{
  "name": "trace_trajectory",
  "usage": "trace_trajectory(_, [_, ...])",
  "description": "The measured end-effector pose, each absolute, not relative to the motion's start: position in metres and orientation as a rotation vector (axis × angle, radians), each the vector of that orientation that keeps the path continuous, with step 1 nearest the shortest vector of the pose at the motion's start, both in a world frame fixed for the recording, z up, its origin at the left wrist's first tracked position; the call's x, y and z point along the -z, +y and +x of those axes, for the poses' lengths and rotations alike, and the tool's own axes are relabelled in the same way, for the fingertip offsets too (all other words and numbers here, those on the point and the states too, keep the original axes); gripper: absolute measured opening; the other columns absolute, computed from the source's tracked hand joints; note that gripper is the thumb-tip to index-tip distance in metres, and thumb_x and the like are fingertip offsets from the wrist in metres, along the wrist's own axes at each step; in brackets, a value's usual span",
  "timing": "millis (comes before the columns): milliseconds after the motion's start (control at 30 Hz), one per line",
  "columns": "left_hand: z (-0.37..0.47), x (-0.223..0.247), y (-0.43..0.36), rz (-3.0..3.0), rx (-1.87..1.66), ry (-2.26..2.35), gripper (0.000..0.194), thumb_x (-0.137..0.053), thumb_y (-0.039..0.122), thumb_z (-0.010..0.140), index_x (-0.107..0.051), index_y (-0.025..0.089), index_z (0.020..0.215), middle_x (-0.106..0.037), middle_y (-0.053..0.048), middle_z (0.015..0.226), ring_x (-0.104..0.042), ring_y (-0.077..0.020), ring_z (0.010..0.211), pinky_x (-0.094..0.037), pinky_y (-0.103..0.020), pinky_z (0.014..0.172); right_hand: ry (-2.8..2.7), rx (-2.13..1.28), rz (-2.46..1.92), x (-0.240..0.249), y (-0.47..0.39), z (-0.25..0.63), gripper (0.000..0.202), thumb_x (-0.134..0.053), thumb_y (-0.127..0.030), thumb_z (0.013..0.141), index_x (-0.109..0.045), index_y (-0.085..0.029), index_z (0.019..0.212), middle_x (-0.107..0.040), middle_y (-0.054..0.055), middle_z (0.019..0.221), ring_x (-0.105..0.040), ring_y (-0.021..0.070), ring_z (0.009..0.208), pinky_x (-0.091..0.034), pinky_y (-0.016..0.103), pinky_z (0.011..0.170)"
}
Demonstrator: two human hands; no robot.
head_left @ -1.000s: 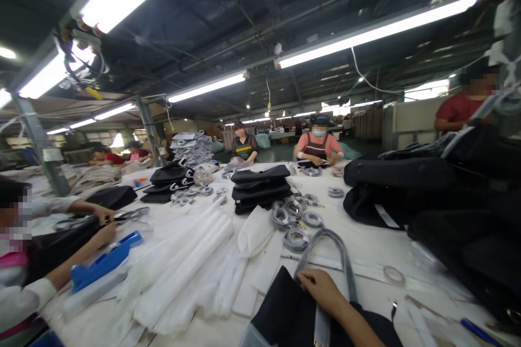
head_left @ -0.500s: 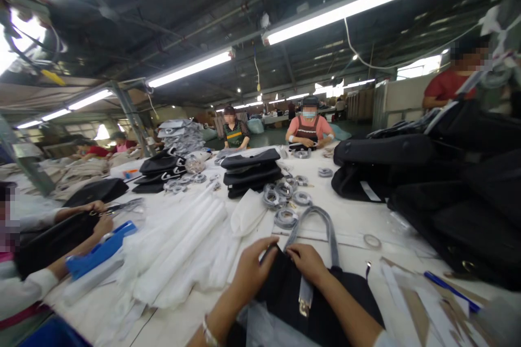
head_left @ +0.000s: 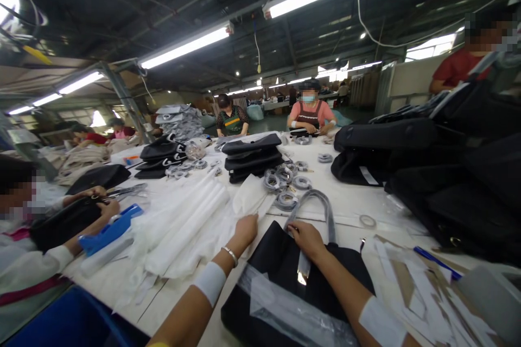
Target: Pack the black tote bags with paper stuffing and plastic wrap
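A black handbag [head_left: 280, 276] lies in front of me, with a clear plastic strip [head_left: 280, 303] across its lower part. Its looped handle [head_left: 325, 206] is wrapped in grey film and ends in a gold metal fitting [head_left: 302, 276]. At the bag's upper edge, beside the base of the handle, my right hand [head_left: 307, 238] is closed in a pinch. My left hand [head_left: 245, 232] is off the bag, its fingers curled at the near edge of a white wrapping sheet [head_left: 248, 195]; the fingertips are partly hidden.
Left lie crumpled white sheets [head_left: 183, 233] and a blue tape dispenser [head_left: 109, 230], beside a co-worker handling a black bag. Ahead are stacked black bags [head_left: 252, 157] and coiled straps [head_left: 285, 179]. More black bags [head_left: 459, 173], a tape roll [head_left: 367, 220] and a blue pen [head_left: 437, 263] are right.
My left hand has let go of the bag's edge and moved up and left to the white sheet. My right hand stays at the bag. The view has tilted down slightly.
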State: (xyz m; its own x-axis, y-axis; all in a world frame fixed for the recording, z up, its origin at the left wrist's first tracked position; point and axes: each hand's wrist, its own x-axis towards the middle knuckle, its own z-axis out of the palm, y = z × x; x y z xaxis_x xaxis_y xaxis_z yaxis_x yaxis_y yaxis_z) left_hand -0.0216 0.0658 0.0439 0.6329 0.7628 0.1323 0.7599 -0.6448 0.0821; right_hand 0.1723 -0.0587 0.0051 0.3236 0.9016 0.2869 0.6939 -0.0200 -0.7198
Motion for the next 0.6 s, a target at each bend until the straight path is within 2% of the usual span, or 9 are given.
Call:
trace_trajectory(100, [-0.034, -0.073, 0.068, 2.885, -0.394, 1.273, 0.043, -0.04, 0.003, 0.091, -0.063, 0.019, 0.123, -0.07, -0.012, 0.118, -0.063, -0.0248, 0.113, -0.047, -0.043, 0.099, -1.262, -0.342, -1.737, -0.007, -0.056, 0.174, 0.037, -0.046, -0.042, 0.092, -0.073, -0.021, 0.104, -0.073, 0.009, 0.106, -0.069, 0.0242, 0.091, -0.051, 0.034, 0.086])
trace_trajectory(167, [-0.045, -0.094, 0.065, 2.94, -0.567, 1.208, 0.043, -0.04, 0.004, 0.093, -0.063, 0.023, 0.123, -0.064, -0.008, 0.131, -0.053, -0.0224, 0.128, -0.035, -0.045, 0.112, -1.14, -0.393, -1.711, -0.009, -0.054, 0.176, 0.053, -0.033, -0.052, 0.096, -0.069, -0.017, 0.114, -0.073, 0.01, 0.102, -0.07, 0.021, 0.075, -0.054, 0.032, 0.072])
trace_trajectory(233, [-0.054, -0.11, 0.058, 3.004, -0.835, 1.094, 0.038, -0.042, 0.006, 0.094, -0.067, 0.026, 0.114, -0.061, -0.004, 0.136, -0.046, -0.0221, 0.135, -0.023, -0.051, 0.119, -1.037, -0.432, -1.677, -0.013, -0.053, 0.177, 0.064, -0.023, -0.057, 0.097, -0.056, -0.015, 0.132, -0.071, 0.011, 0.11, -0.068, 0.0183, 0.067, -0.054, 0.03, 0.06])
trace_trajectory(333, [-0.061, -0.123, 0.044, 3.071, -1.204, 0.84, 0.031, -0.046, 0.008, 0.094, -0.071, 0.025, 0.096, -0.058, -0.001, 0.14, -0.041, -0.0258, 0.139, -0.018, -0.059, 0.119, -1.008, -0.372, -1.535, -0.022, -0.057, 0.171, 0.069, -0.036, -0.06, 0.094, -0.033, -0.017, 0.149, -0.054, 0.014, 0.139, -0.065, 0.0167, 0.075, -0.054, 0.029, 0.06])
trace_trajectory(400, [-0.059, -0.124, 0.035, 3.085, -1.266, 0.655, 0.03, -0.047, 0.008, 0.094, -0.071, 0.024, 0.092, -0.054, -0.002, 0.143, -0.036, -0.0265, 0.142, -0.025, -0.057, 0.118, -1.125, -0.345, -1.433, -0.028, -0.061, 0.164, 0.07, -0.048, -0.056, 0.09, -0.035, -0.019, 0.149, -0.049, 0.014, 0.144, -0.062, 0.0162, 0.076, -0.053, 0.029, 0.065])
trace_trajectory(500, [-0.051, -0.121, 0.022, 3.043, -1.254, 0.414, 0.033, -0.043, 0.005, 0.094, -0.071, 0.023, 0.093, -0.051, -0.003, 0.146, -0.031, -0.0239, 0.145, -0.038, -0.047, 0.114, -1.353, -0.438, -1.396, -0.032, -0.064, 0.151, 0.061, -0.06, -0.051, 0.084, -0.054, -0.02, 0.136, -0.065, 0.009, 0.121, -0.058, 0.0162, 0.07, -0.05, 0.031, 0.067])
trace_trajectory(600, [-0.044, -0.116, 0.013, 2.911, -1.326, 0.38, 0.039, -0.041, 0.004, 0.093, -0.067, 0.025, 0.113, -0.042, -0.004, 0.153, -0.029, -0.0234, 0.146, -0.038, -0.045, 0.115, -1.319, -0.563, -1.383, -0.031, -0.064, 0.144, 0.044, -0.064, -0.052, 0.082, -0.068, -0.02, 0.111, -0.068, 0.003, 0.086, -0.055, 0.0171, 0.066, -0.046, 0.03, 0.063])
